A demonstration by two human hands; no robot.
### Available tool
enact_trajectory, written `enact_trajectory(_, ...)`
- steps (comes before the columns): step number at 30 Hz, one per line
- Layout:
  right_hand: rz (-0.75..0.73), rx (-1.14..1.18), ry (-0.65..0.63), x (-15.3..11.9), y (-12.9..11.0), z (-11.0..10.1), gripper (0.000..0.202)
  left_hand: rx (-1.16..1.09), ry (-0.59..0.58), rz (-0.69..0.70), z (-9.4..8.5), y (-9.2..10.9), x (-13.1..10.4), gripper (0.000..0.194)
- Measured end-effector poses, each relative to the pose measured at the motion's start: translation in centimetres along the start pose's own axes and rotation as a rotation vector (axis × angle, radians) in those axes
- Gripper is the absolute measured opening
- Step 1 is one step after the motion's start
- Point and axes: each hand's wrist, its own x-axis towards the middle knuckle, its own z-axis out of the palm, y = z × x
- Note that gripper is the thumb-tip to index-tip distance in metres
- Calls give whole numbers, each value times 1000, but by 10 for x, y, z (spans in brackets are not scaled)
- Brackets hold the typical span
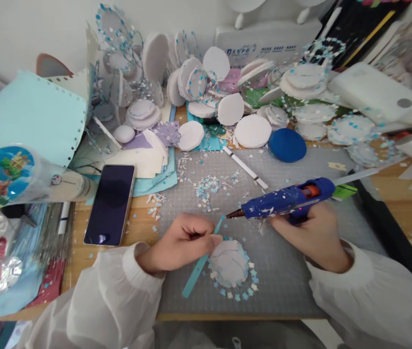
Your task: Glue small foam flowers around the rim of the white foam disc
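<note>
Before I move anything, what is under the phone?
Bare wooden table shows along the lower right side of the phone, and light blue sheets show beside its upper right. Whatever lies directly beneath is covered, so I can't tell whether the sheets run under it.

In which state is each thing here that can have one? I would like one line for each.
Left hand: closed on teal strip
Right hand: wrapped around glue gun
Teal strip: slanted, pinched
Glue gun: glue stick inserted, nozzle pointing left
Smartphone: face up, screen dark
Cutting mat: flat, littered with paper bits
</note>
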Motion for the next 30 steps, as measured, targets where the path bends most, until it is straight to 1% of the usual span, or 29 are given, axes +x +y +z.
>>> enact_trajectory(4,14,-7,-7,1,-2,0,30,0,2,10,0,0,-1,48)
enact_trajectory(9,-44,-22,1,3,-2,-1,31,10,-1,7,0,-1,-1,47)
enact_trajectory(14,-26,-50,-10,1,2,-1,36,4,-12,7,0,-2,-1,47)
enact_trajectory(18,-46,-68,-16,-1,5,-1,30,-6,-18,8,0,-3,0,47)
enact_trajectory(21,-95,-86,-6,-2,6,0,25,-11,-17,9,0,-3,0,47)
enact_trajectory(24,-188,-145,55,-2,9,1,21,-5,-15,0,0,-1,0,47)
enact_trajectory(26,-224,-189,108,-2,12,0,18,-8,-16,-4,0,0,0,47)
enact_trajectory(28,-210,-230,174,-1,17,-2,19,-20,-9,-1,-1,1,-1,47)
enact_trajectory(30,-125,-275,258,1,23,-8,25,-32,10,-6,-1,0,-1,46)
